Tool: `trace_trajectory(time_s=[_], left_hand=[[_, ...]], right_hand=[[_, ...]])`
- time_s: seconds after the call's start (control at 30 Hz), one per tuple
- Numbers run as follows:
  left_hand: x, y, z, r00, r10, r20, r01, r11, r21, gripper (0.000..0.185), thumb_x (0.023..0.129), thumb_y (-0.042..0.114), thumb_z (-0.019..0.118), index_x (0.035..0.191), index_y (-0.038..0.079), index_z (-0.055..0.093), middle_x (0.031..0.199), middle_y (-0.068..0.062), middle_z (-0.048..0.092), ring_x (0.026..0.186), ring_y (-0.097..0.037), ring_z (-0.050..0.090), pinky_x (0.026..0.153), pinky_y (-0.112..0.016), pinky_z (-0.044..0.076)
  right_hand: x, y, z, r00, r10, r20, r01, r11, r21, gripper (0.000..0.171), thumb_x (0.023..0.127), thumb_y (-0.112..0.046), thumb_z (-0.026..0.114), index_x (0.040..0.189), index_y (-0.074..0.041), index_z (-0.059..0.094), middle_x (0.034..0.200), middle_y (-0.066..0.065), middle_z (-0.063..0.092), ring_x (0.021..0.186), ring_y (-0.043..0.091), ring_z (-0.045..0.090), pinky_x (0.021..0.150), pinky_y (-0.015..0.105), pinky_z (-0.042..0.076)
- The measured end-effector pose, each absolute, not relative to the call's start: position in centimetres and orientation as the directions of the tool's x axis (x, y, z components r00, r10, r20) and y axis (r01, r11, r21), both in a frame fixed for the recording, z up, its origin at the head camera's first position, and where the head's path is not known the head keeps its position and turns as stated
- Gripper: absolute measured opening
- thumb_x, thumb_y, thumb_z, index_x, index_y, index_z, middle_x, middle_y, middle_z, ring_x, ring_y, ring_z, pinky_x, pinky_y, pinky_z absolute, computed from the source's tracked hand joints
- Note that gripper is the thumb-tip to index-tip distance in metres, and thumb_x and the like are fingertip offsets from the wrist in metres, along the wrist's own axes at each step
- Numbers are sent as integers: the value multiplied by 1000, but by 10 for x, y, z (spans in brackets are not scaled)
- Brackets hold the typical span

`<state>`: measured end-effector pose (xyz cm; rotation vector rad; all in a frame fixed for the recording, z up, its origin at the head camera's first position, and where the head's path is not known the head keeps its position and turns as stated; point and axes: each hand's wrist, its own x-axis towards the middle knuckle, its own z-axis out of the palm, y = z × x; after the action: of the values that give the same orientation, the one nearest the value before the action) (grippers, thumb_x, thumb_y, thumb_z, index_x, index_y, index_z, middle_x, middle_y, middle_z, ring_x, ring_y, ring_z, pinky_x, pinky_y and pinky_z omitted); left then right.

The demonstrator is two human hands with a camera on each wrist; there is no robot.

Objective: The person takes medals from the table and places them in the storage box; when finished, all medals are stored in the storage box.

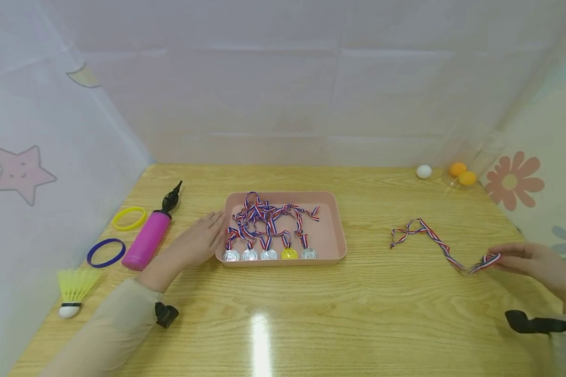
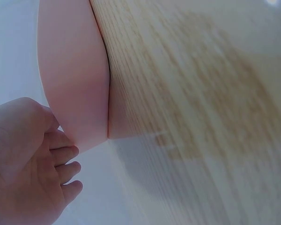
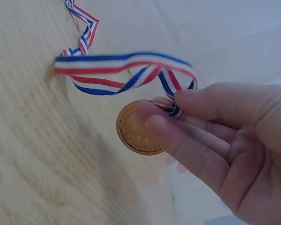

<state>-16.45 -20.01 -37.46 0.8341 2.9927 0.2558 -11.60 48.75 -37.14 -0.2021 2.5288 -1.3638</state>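
My left hand (image 1: 202, 238) rests against the left side of the pink tray (image 1: 341, 230). In the left wrist view its fingers (image 2: 68, 171) lie loosely at the tray's outer wall, and part of the hand is hidden behind that wall. Inside the tray, several silver medals (image 1: 269, 254) and one gold medal (image 1: 290, 253) line the near side, their striped ribbons (image 1: 259, 212) tangled behind them. Over at the far right, my right hand (image 1: 530, 262) pinches a bronze-coloured medal (image 3: 136, 129) near its ribbon joint. Its red, white and blue ribbon (image 1: 436, 238) trails leftward over the table.
Left of the tray lie a pink hand pump (image 1: 147, 238), a yellow wristband (image 1: 129, 218), a dark blue wristband (image 1: 106, 253) and a yellow shuttlecock (image 1: 77, 285). At the back right are a white ball (image 1: 424, 172) and orange balls (image 1: 458, 169) by a clear container (image 1: 483, 149).
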Motion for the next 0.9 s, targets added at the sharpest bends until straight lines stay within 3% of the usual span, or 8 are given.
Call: trace_trajectory(time_s=[0.13, 0.23, 0.4, 0.53, 0.63, 0.77, 0.83, 0.9], left_hand=[[-164, -200, -374, -860, 510, 16, 505, 846, 170, 47, 99, 15, 37, 137, -13, 31, 141, -29, 29, 131, -43, 22, 107, -51, 19], [-164, -200, -374, -864, 503, 14, 497, 850, 176, 48, 99, 15, 37, 138, -12, 30, 142, -28, 28, 131, -43, 21, 107, -51, 19], [-164, -200, -374, -866, 499, 18, 494, 852, 173, 48, 99, 16, 37, 138, -11, 29, 142, -28, 28, 130, -43, 23, 106, -52, 20], [-164, -200, -375, -868, 497, 15, 492, 853, 172, 48, 99, 16, 37, 138, -11, 29, 142, -27, 28, 130, -43, 23, 106, -52, 20], [-165, -200, -375, -867, 498, 7, 492, 854, 168, 48, 100, 16, 36, 138, -11, 29, 142, -27, 28, 131, -43, 22, 107, -52, 19], [-165, -200, -374, -865, 501, 0, 495, 854, 160, 48, 99, 16, 36, 138, -12, 29, 142, -28, 27, 131, -42, 21, 107, -51, 18], [-165, -200, -374, -865, 502, 0, 496, 853, 161, 48, 99, 16, 37, 138, -12, 29, 142, -28, 27, 131, -42, 21, 107, -51, 18], [-165, -200, -374, -864, 504, 2, 497, 852, 163, 48, 99, 16, 37, 138, -12, 29, 142, -28, 27, 131, -42, 21, 107, -51, 18]], right_hand=[[-120, 478, -364, -968, -189, -164, 1, 651, -759, 25, 96, -12, 51, 113, 4, 60, 98, -17, 63, 86, -1, 61, 64, 10, 44], [-126, 472, -361, -976, -166, -142, -14, 694, -719, 34, 96, -15, 50, 115, 12, 56, 94, -11, 66, 80, 2, 63, 62, 15, 48], [-135, 461, -356, -988, -146, -56, -79, 777, -624, 36, 98, -18, 48, 113, 13, 56, 68, 3, 59, 57, 12, 53, 50, 25, 47], [-143, 447, -341, -987, -157, -45, -105, 822, -560, 34, 96, -22, 51, 111, 9, 57, 71, 0, 61, 61, 5, 50, 51, 23, 41], [-149, 438, -329, -978, -187, -93, -97, 800, -592, 28, 96, -21, 52, 110, 3, 51, 83, -1, 67, 73, 6, 57, 60, 21, 44], [-157, 427, -318, -956, -238, -171, -65, 741, -668, 21, 97, -21, 49, 108, -5, 42, 85, 3, 66, 76, 19, 58, 68, 25, 41], [-162, 422, -316, -948, -281, -152, -79, 668, -740, 15, 97, -17, 48, 106, -6, 42, 84, 4, 66, 76, 19, 58, 67, 27, 43], [-166, 417, -315, -928, -360, -95, -109, 506, -855, 7, 97, -8, 45, 104, -7, 44, 81, 4, 64, 71, 17, 57, 61, 28, 46]])
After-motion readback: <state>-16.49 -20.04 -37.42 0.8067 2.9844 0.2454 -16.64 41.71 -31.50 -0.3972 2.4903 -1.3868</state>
